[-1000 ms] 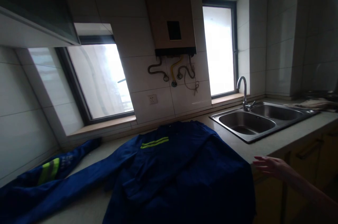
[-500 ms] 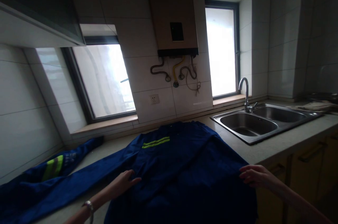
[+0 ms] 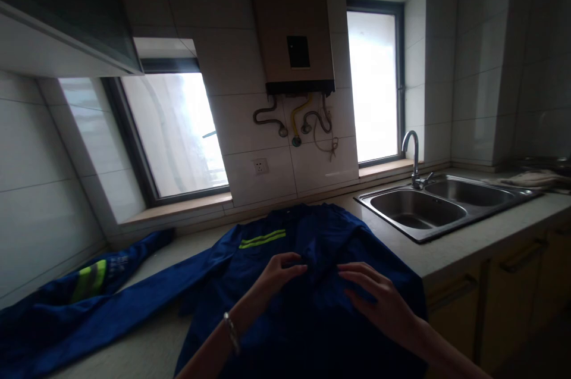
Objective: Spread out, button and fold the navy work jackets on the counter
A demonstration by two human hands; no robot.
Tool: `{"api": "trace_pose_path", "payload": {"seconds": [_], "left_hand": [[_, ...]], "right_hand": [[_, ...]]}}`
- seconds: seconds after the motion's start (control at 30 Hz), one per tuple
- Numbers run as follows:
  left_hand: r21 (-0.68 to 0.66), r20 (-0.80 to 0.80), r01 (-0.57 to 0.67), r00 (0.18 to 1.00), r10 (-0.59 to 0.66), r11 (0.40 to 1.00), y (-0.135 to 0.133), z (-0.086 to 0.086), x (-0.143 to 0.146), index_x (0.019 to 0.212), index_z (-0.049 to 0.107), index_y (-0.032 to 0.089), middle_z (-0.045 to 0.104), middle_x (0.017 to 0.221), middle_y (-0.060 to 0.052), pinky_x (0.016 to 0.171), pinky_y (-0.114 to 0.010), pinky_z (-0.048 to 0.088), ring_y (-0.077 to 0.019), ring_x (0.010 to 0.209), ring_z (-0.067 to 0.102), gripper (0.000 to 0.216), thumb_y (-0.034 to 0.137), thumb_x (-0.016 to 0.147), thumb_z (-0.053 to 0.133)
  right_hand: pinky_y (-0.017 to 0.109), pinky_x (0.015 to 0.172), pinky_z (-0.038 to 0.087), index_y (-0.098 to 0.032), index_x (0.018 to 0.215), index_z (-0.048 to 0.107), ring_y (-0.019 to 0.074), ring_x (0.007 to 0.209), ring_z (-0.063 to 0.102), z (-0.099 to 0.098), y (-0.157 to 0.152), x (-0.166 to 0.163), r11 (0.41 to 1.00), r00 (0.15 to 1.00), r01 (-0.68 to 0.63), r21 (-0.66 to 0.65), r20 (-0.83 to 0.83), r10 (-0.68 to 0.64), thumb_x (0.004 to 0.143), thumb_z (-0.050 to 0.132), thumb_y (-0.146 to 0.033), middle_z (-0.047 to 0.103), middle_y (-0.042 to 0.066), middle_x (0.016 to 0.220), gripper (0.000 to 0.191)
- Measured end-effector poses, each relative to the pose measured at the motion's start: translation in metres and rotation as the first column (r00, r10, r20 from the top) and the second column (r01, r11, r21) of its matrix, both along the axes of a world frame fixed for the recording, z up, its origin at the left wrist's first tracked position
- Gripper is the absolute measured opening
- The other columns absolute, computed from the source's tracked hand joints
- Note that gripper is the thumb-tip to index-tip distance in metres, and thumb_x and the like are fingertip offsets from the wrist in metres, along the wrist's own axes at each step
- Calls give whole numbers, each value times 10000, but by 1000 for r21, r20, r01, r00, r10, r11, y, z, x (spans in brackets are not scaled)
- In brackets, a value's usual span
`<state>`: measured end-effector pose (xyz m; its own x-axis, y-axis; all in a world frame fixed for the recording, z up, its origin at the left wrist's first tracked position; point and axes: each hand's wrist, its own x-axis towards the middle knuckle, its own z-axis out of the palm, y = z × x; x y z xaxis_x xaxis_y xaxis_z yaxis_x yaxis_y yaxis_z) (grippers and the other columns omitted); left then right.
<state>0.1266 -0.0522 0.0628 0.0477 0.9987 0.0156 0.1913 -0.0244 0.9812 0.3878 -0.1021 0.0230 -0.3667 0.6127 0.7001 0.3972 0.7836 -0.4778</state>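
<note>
While one blue jacket [image 3: 214,301] lies spread on the tabletop [image 3: 455,248], two hands rest on its middle. The left hand [image 3: 276,275] and right hand [image 3: 379,301] are both loosely open, pressing cloth and gripping nothing. Beyond are one sink [image 3: 414,209], one faucet [image 3: 413,150], a wide window [image 3: 173,135] and a tall window [image 3: 373,84].

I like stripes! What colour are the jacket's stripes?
Bright yellow-green stripes; the head view shows them.

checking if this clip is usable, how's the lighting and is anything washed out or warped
Head view: strongly backlit, the left window and right window blown out white; the blue jacket and the left hand and right hand on it sit in dim shadow; tile lines and window frames lean toward the edges, a wide-angle warp.
</note>
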Motion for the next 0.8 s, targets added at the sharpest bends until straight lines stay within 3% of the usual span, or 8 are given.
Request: {"api": "trace_pose_path", "payload": {"seconds": [0.13,0.27,0.33,0.43,0.53,0.67,0.8], "left_hand": [[-73,253,116,963,-94,990,-12,-9,32,976,682,180,698,937,-66,692,-272,485,-223,857,634,454,357,576,801],[-125,578,286,799,-165,950,-17,-13,42,944,686,180,696,916,-46,716,-242,485,-167,836,627,338,334,647,733],[-141,622,358,757,-199,923,-17,-15,43,915,693,168,692,864,-43,718,-232,477,-154,808,621,317,332,646,727],[-48,449,292,861,-240,955,-18,-22,43,903,688,156,692,829,-37,702,-235,462,-163,776,610,358,333,609,788],[44,195,144,969,-150,989,-20,-29,45,871,681,130,691,781,-41,669,-260,453,-192,737,606,449,366,525,845],[114,35,118,992,-123,986,-26,-28,50,826,705,114,689,750,-48,637,-266,437,-199,711,597,402,449,615,777],[204,12,126,991,-131,971,-34,-20,54,755,708,127,679,717,-22,625,-255,427,-167,656,564,337,461,718,688]], "right_hand": [[366,940,502,-219,1186,601,233,1205,483,15,9,-28,957,986,-45,287,164,-3,851,596,-298,548,94,1279,344],[353,911,514,-205,1140,618,214,1135,528,17,17,-35,940,981,3,341,180,-69,879,561,-261,612,76,1189,274],[329,881,522,-204,1116,628,190,1055,573,17,19,-34,946,984,20,323,164,-76,906,510,-226,652,61,1101,241],[297,810,534,-206,1069,644,160,929,611,15,21,-33,962,990,54,268,109,-86,928,457,-198,668,55,1015,235],[333,816,518,-207,1053,645,183,942,590,11,24,-36,957,989,117,267,61,-137,930,438,-190,660,65,974,241],[365,831,491,-205,1051,630,197,942,559,4,26,-41,962,993,103,252,29,-114,930,411,-181,629,80,976,251],[274,730,480,-193,961,619,151,817,559,-2,27,-46,997,990,28,77,-141,-16,948,383,-219,592,66,907,237]]}}
